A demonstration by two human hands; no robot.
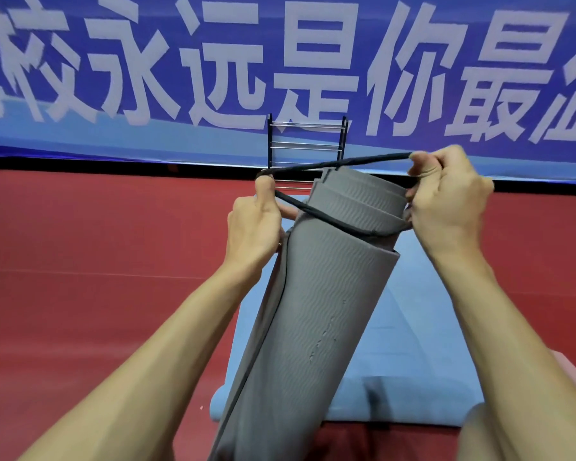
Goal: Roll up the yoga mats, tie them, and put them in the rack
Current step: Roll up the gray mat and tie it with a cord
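Note:
A rolled grey yoga mat [316, 311] stands tilted in front of me, its top end between my hands. A black strap [340, 163] is stretched into a loop across and around that top end. My left hand [255, 224] hooks the strap's left side with its fingers at the roll's left edge. My right hand [446, 197] pinches the strap's right side beside the roll's top. A black rack [308, 144] with metal rungs stands behind the roll against the wall; its lower part is hidden by the mat.
A light blue mat [409, 344] lies flat on the red floor [97, 277] under the roll. A pink mat edge [571, 366] shows at the right. A blue banner [313, 68] with large white characters covers the wall behind.

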